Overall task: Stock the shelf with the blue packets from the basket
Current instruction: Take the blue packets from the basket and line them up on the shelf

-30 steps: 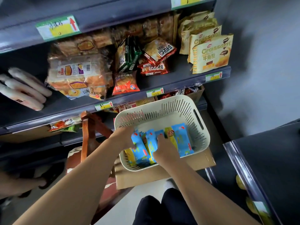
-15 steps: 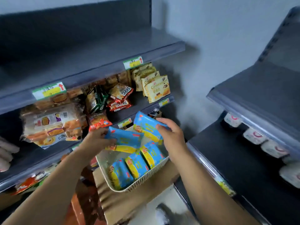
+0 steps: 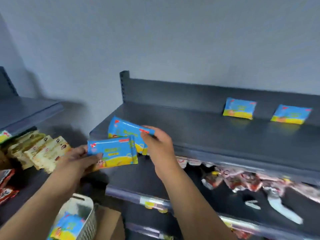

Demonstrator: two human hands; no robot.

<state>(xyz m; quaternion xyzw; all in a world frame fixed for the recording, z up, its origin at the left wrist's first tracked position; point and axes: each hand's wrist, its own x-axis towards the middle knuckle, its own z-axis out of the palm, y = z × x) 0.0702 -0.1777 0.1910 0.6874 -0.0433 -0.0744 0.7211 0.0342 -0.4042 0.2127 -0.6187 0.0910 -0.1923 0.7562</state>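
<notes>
My left hand (image 3: 78, 160) grips one blue packet (image 3: 114, 152) by its left end, held flat in front of the grey shelf. My right hand (image 3: 159, 144) pinches a second blue packet (image 3: 123, 129) by its right corner, just over the left front corner of the top shelf (image 3: 207, 134). Two more blue packets (image 3: 239, 108) (image 3: 291, 116) stand upright against the shelf's back panel at the right. The cream basket (image 3: 86, 215) sits at the bottom left, with at least one blue packet (image 3: 66, 227) inside it.
Beige croissant packs (image 3: 41, 151) line the left-hand shelving, with red snack bags (image 3: 6, 186) below them. Under the top shelf lies a row of pink and white packets (image 3: 245, 181). A cardboard box (image 3: 109, 224) sits beside the basket. A grey wall rises behind.
Both hands have lifted their blue packets out of the basket and swung right, toward the grey shelf. The view has turned from the left shelving to the right shelf.
</notes>
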